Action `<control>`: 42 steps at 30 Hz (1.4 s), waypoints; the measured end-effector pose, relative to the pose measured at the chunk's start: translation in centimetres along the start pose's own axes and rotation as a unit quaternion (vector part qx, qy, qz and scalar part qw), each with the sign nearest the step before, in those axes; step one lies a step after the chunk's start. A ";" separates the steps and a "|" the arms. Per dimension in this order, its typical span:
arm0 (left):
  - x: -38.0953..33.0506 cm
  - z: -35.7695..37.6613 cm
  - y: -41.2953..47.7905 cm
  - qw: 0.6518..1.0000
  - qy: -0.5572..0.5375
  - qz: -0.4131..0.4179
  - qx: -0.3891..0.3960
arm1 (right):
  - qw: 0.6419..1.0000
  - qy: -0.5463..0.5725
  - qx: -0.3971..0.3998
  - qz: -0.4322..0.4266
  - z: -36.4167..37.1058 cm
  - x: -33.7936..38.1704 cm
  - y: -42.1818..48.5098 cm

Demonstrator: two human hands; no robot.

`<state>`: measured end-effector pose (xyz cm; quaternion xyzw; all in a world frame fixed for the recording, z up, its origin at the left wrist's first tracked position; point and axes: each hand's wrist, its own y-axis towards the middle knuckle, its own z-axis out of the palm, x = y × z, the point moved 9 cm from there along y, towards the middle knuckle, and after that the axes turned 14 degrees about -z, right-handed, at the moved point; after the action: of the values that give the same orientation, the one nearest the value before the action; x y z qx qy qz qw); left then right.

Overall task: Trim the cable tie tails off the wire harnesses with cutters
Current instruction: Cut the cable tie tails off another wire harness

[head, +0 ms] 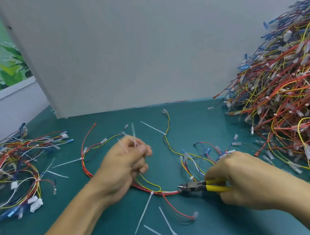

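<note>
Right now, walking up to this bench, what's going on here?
A person is trimming cable ties on a wire harness lying on the green table. The right hand grips yellow-handled cutters, their nose at the bundle. The left hand, blurred, holds a few white tie tails. One long uncut tail sticks out of the harness nearby. A big harness pile sits on the right, a smaller pile on the left.

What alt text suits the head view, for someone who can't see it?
A person's right hand grips yellow-handled cutters with the tips at a wire harness on a teal table, while the left hand holds white cable tie tails. A large harness pile lies on the right, a smaller pile on the left.
</note>
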<state>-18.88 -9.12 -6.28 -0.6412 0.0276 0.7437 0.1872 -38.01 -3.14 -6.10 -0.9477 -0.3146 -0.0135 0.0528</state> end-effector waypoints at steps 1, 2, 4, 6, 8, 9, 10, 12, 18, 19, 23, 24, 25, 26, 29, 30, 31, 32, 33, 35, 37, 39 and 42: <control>-0.6 -1.0 -0.1 0.999 -0.046 -0.005 0.000 | 1.000 0.001 -0.009 0.000 -0.4 0.1 -0.1; -0.9 -1.9 -0.3 0.997 -0.072 -0.011 -0.001 | 1.000 0.000 -0.021 -0.002 -0.8 0.2 -0.2; -1.0 -3.1 -0.5 0.998 -0.065 -0.022 -0.005 | 0.999 -0.012 -0.044 -0.010 -1.9 0.7 -0.1; -0.2 -3.1 -0.8 0.999 -0.029 -0.039 0.008 | 0.998 -0.024 -0.060 -0.021 -2.7 1.6 0.2; 0.2 -3.0 -1.4 0.995 0.102 -0.009 0.011 | 0.997 -0.040 -0.063 -0.035 -3.2 2.6 0.9; 0.1 -2.7 -1.9 0.973 0.229 0.040 0.007 | 0.996 -0.052 -0.062 -0.040 -3.4 3.1 1.3; 0.2 -2.2 -2.5 0.926 0.366 0.094 0.002 | 0.995 -0.064 -0.059 -0.043 -3.5 3.5 1.7; 0.7 -0.7 -3.5 0.801 0.566 0.195 0.002 | 0.994 -0.090 -0.047 -0.040 -3.5 4.1 2.5; 0.7 1.5 -4.1 0.698 0.638 0.324 0.018 | 0.992 -0.122 -0.030 -0.023 -2.0 4.3 3.2; 0.8 1.5 -4.0 0.717 0.621 0.315 0.020 | 0.993 -0.115 -0.026 -0.022 -1.6 4.2 3.1; 1.6 1.1 -2.8 0.829 0.512 0.223 0.040 | 0.995 -0.094 -0.024 -0.026 -0.9 3.7 2.8; 1.8 0.6 -2.3 0.855 0.483 0.187 0.037 | 0.995 -0.090 -0.027 -0.026 -0.8 3.6 2.8; 2.0 0.2 -1.9 0.870 0.464 0.162 0.031 | 0.995 -0.089 -0.027 -0.026 -0.7 3.5 2.8; 2.0 0.0 -1.8 0.876 0.458 0.150 0.025 | 0.995 -0.088 -0.025 -0.026 -0.6 3.4 2.8; 2.1 0.1 -1.7 0.881 0.450 0.142 0.023 | 0.996 -0.082 -0.021 -0.022 -0.4 3.1 2.7; 2.2 0.2 -1.7 0.884 0.447 0.136 0.024 | 0.996 -0.080 -0.022 -0.020 -0.5 3.0 2.6; 2.3 0.2 -1.6 0.885 0.447 0.128 0.023 | 0.996 -0.079 -0.023 -0.019 -0.5 3.0 2.5; 2.3 0.1 -1.6 0.886 0.447 0.122 0.020 | 0.996 -0.078 -0.025 -0.019 -0.6 2.9 2.5; 2.3 0.0 -1.5 0.886 0.448 0.117 0.017 | 0.996 -0.078 -0.026 -0.019 -0.6 3.0 2.5; 2.4 -0.1 -1.4 0.886 0.451 0.108 0.009 | 0.997 -0.073 -0.024 -0.018 -0.7 3.0 2.5; 2.5 -0.3 -1.3 0.887 0.451 0.102 0.004 | 0.997 -0.065 -0.029 -0.015 -0.9 2.9 2.4; 2.5 -0.4 -1.2 0.888 0.448 0.100 0.001 | 0.997 -0.054 -0.048 -0.008 -1.4 2.7 2.3; 2.5 -0.5 -1.1 0.890 0.444 0.103 0.001 | 0.996 -0.048 -0.068 -0.009 -1.8 2.8 2.2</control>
<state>-18.29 -7.61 -8.52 -0.8980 0.1742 0.3963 0.0781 -34.46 -3.44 -4.34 -0.9457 -0.3237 0.0105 -0.0273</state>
